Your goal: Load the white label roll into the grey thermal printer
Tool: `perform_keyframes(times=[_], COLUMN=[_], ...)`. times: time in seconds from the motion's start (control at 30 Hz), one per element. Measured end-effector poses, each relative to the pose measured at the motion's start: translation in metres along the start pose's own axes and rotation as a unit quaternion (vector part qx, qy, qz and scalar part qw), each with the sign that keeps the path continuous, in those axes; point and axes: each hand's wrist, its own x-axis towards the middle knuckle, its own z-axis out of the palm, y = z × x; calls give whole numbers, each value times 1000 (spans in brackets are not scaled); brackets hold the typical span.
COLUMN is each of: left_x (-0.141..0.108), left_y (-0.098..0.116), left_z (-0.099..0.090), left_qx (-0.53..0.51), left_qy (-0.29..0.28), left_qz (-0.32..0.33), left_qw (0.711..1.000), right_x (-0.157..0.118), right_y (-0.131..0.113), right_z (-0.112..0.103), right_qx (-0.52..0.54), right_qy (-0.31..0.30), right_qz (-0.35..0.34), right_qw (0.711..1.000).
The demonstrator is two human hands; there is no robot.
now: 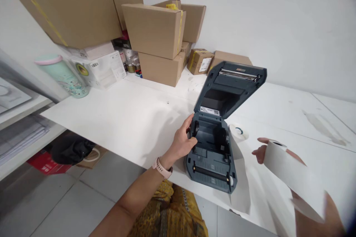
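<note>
A dark grey label printer [207, 155] stands on the white table with its lid [244, 96] raised and its roll bay showing nothing inside. My left hand [182, 142] grips the printer's left side wall, thumb over the rim. To the right of the printer, my right hand [260, 153] holds a roll of white label paper [286, 168], its fingers around the roll and partly hidden by it. A loose end of paper hangs below the roll. Behind the printer's right side lies another white roll [237, 132], with a paper strip [241, 181] beside the printer.
Cardboard boxes [152, 31] are stacked along the wall, with a small taped box [199, 62] near the printer. A mint green tumbler [62, 76] stands at the table's left end. White shelves [30, 107] with papers are at far left, above a red box [47, 163].
</note>
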Motion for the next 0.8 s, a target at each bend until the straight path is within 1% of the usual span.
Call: perform_keyframes(times=[0.07,0.1,0.13,0.17,0.23,0.3,0.37,0.43,0.5,0.63,0.7,0.8], left_x=[0,0,0,0,0,-1,-1,0,0,-1,-1,-3], left_y=[0,0,0,1,1,1,-2,-4,-6,-4,-3,-3], left_z=[0,0,0,0,0,0,1,1,0,0,0,1], left_qx=[-1,-2,-4,-5,-7,-2,11,22,28,30,28,27], left_qy=[2,3,2,0,-3,-2,6,12,14,13,16,18], left_qz=[4,6,8,9,7,4,3,3,0,-11,-12,-11], left_qw=[1000,1000,1000,1000,1000,1000,1000,1000,1000,999,999,999], right_x=[13,22,32,44,66,85,97,102,102,97,94,85], right_y=[-32,-49,-65,-79,-97,-99,-91,-82,-77,-77,-75,-70], right_z=[11,21,34,47,73,92,103,109,114,120,121,119], right_qx=[10,-17,-88,-156,-265,-335,-385,-431,-463,-477,-477,-440], right_qy=[-78,-123,-146,-157,-170,-204,-237,-243,-230,-217,-205,-160], right_qz=[1,-7,-17,-35,-73,-106,-118,-109,-99,-97,-105,-165], right_qw=[997,992,985,975,946,914,884,862,850,846,848,868])
